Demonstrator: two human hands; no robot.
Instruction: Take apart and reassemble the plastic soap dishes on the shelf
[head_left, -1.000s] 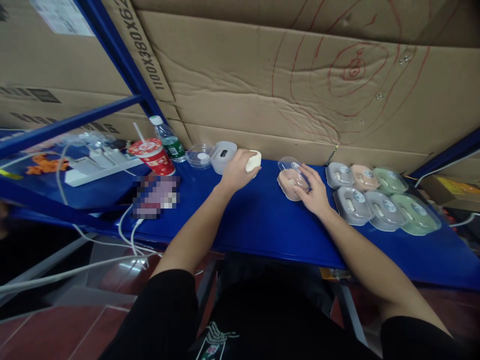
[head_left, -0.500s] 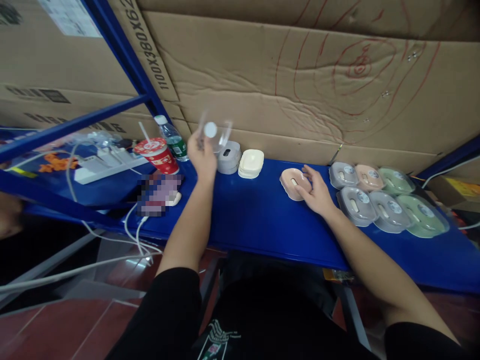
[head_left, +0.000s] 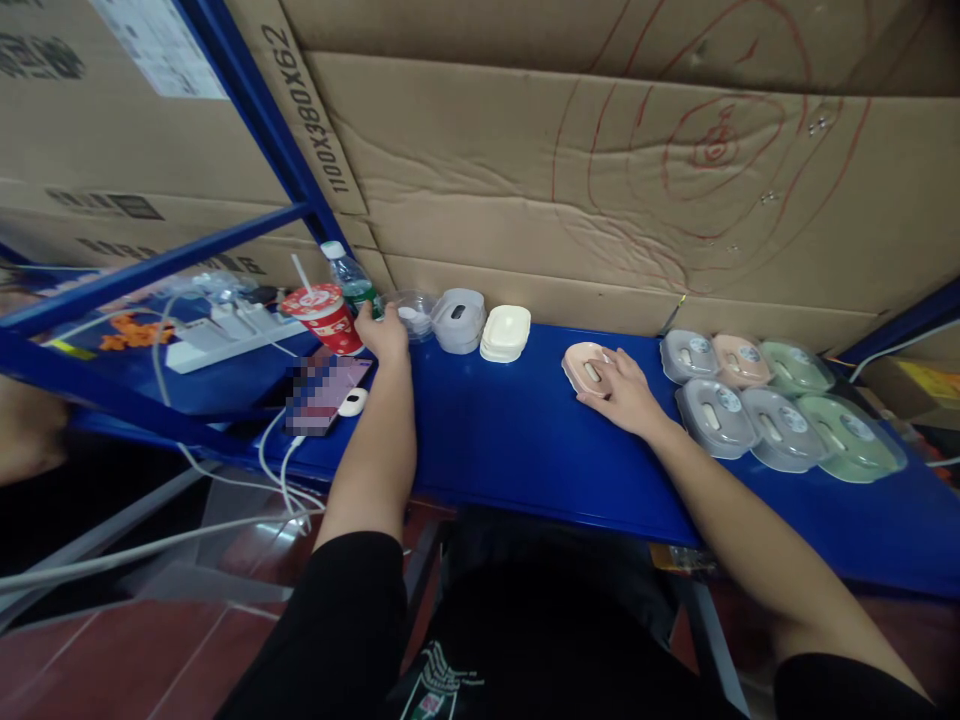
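Grip, right hand (head_left: 621, 392): wide, fingers loosely spread over the top of the pink container (head_left: 577, 376), thumb near its lower edge. Container lies flat on the blue counter (head_left: 517, 440), right of the frame's center. Grip, left hand (head_left: 384, 332): at the left edge of the clear lids (head_left: 415, 311), upper left of center; cannot tell whether closed on them. Rightward from the lids: gray stack (head_left: 458, 328), then cream stack (head_left: 505, 334). Red cup (head_left: 330, 322) and bottle (head_left: 347, 273) left of the lids. Right of frame: six lidded containers (head_left: 786, 432), two rows.
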